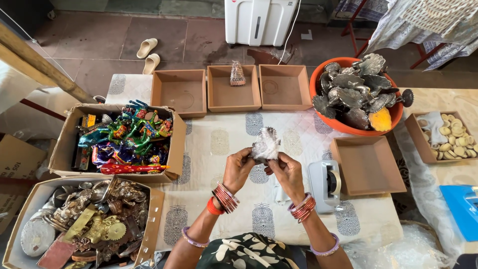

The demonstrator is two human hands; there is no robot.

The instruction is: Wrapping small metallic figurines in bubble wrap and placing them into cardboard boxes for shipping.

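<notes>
the floor (99, 40) is laid with large dull reddish-brown tiles, lit by soft daylight. a pair of pale slippers (148, 55) lies on it at upper left, near a slanting wooden pole (40, 65). a white plastic appliance (259, 20) stands at the top, a red metal frame (356, 25) draped with patterned cloth (428, 22) to its right. a printed cream cloth covers the tabletop (219, 144).

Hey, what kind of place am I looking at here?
Probably a small handicraft packing workspace. Both hands hold a silvery wrapped figure over a cloth-covered table; nearby are empty brown boxes, a tape dispenser and a carton of painted figurines.
</notes>
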